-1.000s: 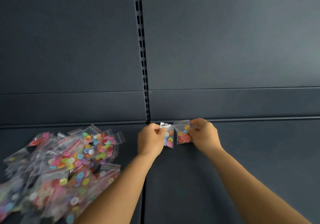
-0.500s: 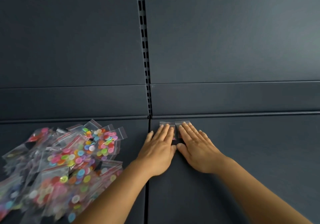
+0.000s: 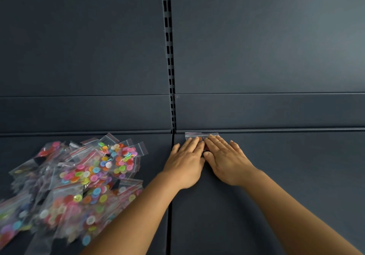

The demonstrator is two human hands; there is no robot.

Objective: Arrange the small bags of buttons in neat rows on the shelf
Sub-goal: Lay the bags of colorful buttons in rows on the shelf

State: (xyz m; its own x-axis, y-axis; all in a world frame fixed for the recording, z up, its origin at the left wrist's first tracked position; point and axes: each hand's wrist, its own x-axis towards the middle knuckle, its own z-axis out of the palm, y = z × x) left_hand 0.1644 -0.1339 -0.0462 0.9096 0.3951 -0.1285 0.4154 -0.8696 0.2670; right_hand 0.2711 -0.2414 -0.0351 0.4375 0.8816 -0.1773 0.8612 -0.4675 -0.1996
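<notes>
Two small clear bags of coloured buttons lie side by side against the back edge of the dark shelf (image 3: 296,175). Only the top strips of the left bag (image 3: 192,135) and the right bag (image 3: 212,135) show. My left hand (image 3: 186,162) lies flat on the left bag with straight fingers. My right hand (image 3: 225,160) lies flat on the right bag in the same way. A loose heap of button bags (image 3: 79,179) covers the shelf at the left.
A slotted upright post (image 3: 169,57) runs down the dark back panel and meets a seam (image 3: 170,225) that splits the shelf. A low ledge (image 3: 276,130) lines the shelf's back edge.
A second ago each hand pinched a bag upright at the shelf's back. The bags now lie flat under my straightened fingers, and little has moved in the last half second.
</notes>
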